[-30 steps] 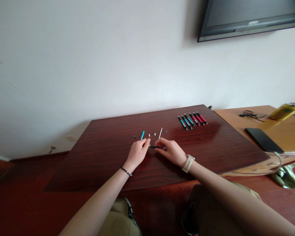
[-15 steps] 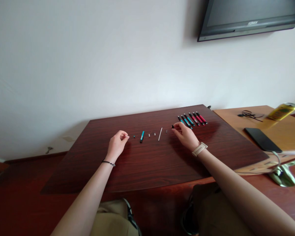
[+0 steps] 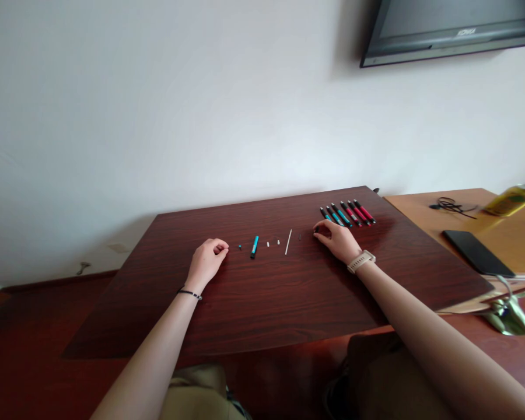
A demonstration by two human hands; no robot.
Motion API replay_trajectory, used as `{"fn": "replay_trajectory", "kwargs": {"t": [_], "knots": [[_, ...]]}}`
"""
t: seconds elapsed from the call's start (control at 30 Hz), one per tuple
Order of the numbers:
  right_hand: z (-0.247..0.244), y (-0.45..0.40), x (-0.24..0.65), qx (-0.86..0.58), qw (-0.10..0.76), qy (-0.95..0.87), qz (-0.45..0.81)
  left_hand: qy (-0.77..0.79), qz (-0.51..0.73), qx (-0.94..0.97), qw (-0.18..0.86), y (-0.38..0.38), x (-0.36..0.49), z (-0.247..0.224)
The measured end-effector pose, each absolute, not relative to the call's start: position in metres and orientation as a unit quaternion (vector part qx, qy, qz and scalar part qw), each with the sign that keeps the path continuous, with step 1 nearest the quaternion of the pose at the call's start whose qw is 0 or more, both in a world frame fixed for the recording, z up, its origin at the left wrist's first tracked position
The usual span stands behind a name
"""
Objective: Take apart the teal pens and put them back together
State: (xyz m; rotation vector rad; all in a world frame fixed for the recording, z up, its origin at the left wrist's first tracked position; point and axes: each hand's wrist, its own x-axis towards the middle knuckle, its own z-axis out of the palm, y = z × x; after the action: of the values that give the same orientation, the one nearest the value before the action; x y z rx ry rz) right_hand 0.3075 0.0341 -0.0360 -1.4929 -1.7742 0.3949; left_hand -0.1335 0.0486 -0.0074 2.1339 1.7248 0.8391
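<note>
My left hand (image 3: 207, 262) is pinched closed just above the table's left part; what sits between its fingertips is hidden. My right hand (image 3: 338, 241) pinches a small black pen part (image 3: 317, 230) low over the tabletop. Between the hands lies a spread-out row of pen pieces: a tiny teal piece (image 3: 240, 247) nearest my left fingers, a teal pen barrel (image 3: 254, 247), two small white pieces, one of them a white bit (image 3: 268, 244), a thin white refill (image 3: 288, 242), and a small dark spring-like piece (image 3: 300, 237) nearest my right hand.
Several teal and red pens (image 3: 359, 213) lie side by side behind my right hand on the dark wooden table (image 3: 227, 315). A lighter table on the right bears a black phone (image 3: 476, 252), a black cable (image 3: 450, 205) and a yellow can (image 3: 513, 200). A television (image 3: 455, 35) hangs above.
The small white piece seen at my left fingertips no longer shows. My right hand still pinches the black part, slightly farther from the row. The view has shifted a little.
</note>
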Motion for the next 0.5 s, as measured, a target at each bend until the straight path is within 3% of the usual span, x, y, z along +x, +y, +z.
{"fn": "replay_trajectory", "kwargs": {"t": [0.5], "knots": [[-0.0423,0.0326,0.3088,-0.587,0.414,-0.663,0.209,0.572,0.287,0.759,0.123,0.0431,-0.1407,-0.0140]]}}
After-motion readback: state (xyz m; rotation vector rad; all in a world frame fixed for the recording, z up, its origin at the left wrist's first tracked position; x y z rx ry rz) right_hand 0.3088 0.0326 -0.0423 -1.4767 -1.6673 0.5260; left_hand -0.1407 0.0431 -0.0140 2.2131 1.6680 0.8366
